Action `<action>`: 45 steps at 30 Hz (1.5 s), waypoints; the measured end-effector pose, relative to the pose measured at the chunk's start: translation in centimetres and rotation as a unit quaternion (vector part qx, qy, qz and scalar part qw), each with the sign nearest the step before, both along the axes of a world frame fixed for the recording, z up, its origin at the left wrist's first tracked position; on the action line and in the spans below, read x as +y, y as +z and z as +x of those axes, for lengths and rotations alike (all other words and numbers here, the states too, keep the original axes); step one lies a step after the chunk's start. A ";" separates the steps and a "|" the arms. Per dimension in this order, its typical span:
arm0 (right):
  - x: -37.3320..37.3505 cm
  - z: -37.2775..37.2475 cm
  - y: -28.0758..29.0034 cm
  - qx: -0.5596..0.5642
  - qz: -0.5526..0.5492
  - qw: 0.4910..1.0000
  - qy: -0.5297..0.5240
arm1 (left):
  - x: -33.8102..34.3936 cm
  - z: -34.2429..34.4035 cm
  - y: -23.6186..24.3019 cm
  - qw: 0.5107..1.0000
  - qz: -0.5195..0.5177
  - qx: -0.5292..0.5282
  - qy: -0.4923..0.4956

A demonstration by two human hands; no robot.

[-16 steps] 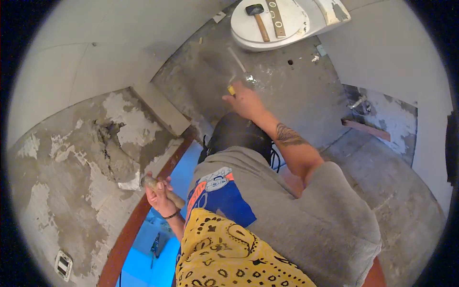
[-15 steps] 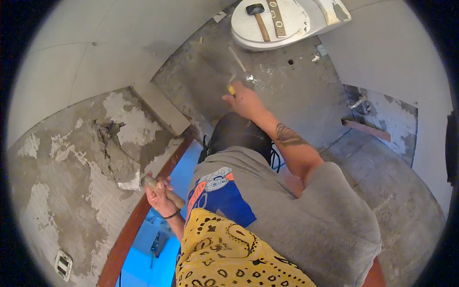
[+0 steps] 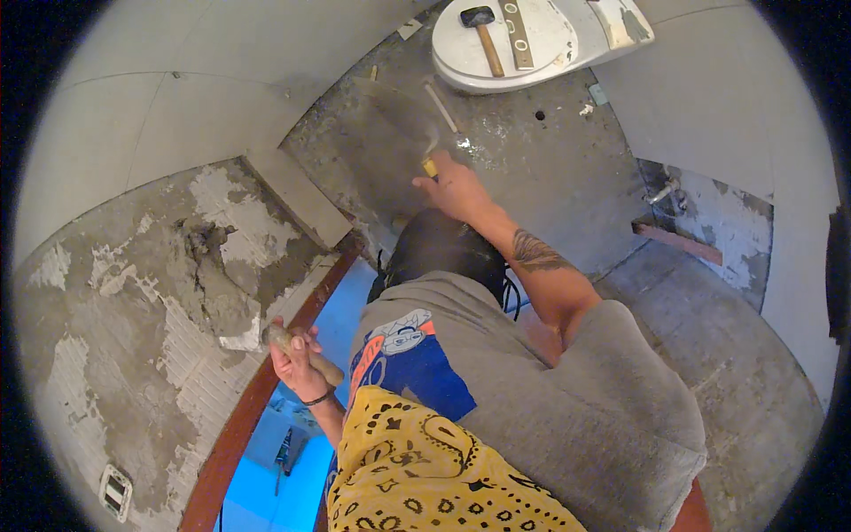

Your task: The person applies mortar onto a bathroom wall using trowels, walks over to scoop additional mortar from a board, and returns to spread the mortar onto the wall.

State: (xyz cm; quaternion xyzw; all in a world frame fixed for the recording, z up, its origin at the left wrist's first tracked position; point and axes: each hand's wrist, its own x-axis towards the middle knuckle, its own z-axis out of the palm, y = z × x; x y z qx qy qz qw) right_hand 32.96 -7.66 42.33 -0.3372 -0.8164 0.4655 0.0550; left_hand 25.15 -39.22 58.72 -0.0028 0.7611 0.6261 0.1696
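My right hand (image 3: 454, 186) is closed round the yellow handle of a trowel (image 3: 431, 167), held out above the grey floor. The trowel's bent neck shows; its grey blade stretches up and left and blends with the floor. At lower left my left hand (image 3: 300, 365) grips the thick wooden handle (image 3: 321, 365) of a tool. A whitish flat piece (image 3: 241, 340) lies just past that handle, against the rough wall; I cannot tell whether it is the tool's blade. A thin stick (image 3: 440, 106) lies on the floor beyond my right hand, near a wet shiny patch (image 3: 470, 144).
A white toilet (image 3: 461, 80) at the top carries a rubber mallet (image 3: 487, 43) and a spirit level (image 3: 516, 37). A small hole (image 3: 540, 115) opens in the floor. The left wall has patchy mortar (image 3: 213, 275) and a socket box (image 3: 116, 493). A tap (image 3: 663, 191) is at right.
A dark blurred shape beside the stick's near end is gone, and the whole stick now shows. My hands stay almost in place, both still gripping.
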 end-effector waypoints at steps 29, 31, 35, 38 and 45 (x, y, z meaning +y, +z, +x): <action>1.8 -3.6 -1.6 -0.037 -0.139 0.981 0.129 | -1.3 -1.0 -2.1 0.999 0.046 -0.018 0.022; 1.5 -5.2 -2.1 -0.093 -0.145 0.957 0.233 | -1.2 -1.0 -2.7 0.996 0.074 -0.036 0.036; -1.9 -7.0 -0.8 -0.095 -0.109 0.951 0.273 | -3.5 -2.0 -4.4 0.994 0.098 -0.026 0.049; -2.0 -7.0 -1.4 -0.098 -0.045 0.967 0.231 | -4.6 -3.9 -5.7 0.992 0.107 -0.021 0.059; -2.2 -5.7 -2.7 -0.243 -0.063 0.956 0.154 | -9.0 -7.1 -11.9 0.995 0.079 -0.038 0.052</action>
